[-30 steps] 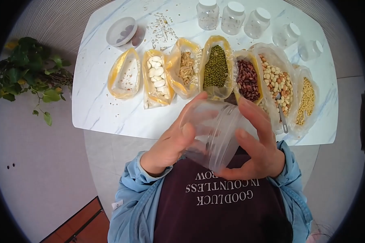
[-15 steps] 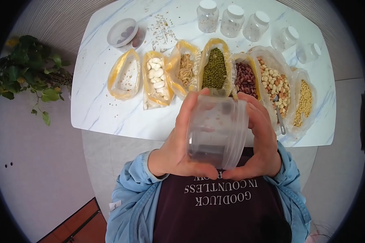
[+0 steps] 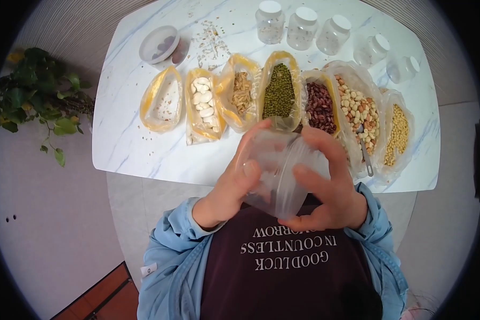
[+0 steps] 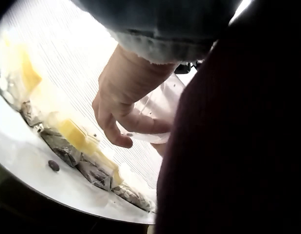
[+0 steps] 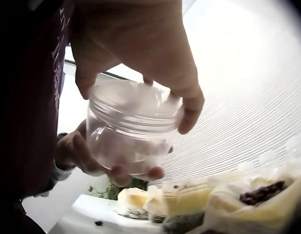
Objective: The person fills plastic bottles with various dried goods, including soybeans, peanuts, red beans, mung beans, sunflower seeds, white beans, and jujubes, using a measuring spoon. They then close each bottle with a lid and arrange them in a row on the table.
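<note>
Jar (image 3: 274, 173): clear, wide-mouthed, being held in the air between left hand (image 3: 229, 184) and right hand (image 3: 338, 194), off the near edge of the table (image 3: 117, 152), above the dark shirt (image 3: 282, 293). Axis is lying across, one end to each hand; blurred in the head view.
Lid (image 5: 133, 92): being seen seated over a ridged band, at the right-hand end.
Jar fill: no bulk load is showing through the wall; specks are showing near it, in or on the wall cannot be told.
Weight: being judged light.
Wall: being judged as thin plastic, fairly stiff, some give if squeezed hard.
Surface: looking smooth, so slip is being rated likely; shatter is being rated unlikely.
Best hold: body being cupped low on one side, lid being taken by its rim with spread fingertips; mid-wall squeeze being avoided.
Left hand state: part-curled, jar body being grasped from the base end, thumb lying over the wall.
Right hand state: spread wide, fingertips bent round the lid rim, lid being gripped; palm is sitting clear of the lid top.
Nearest goods: green beans (image 3: 280, 90) and dark red beans (image 3: 320, 108) are being kept in open bags just beyond.
</note>
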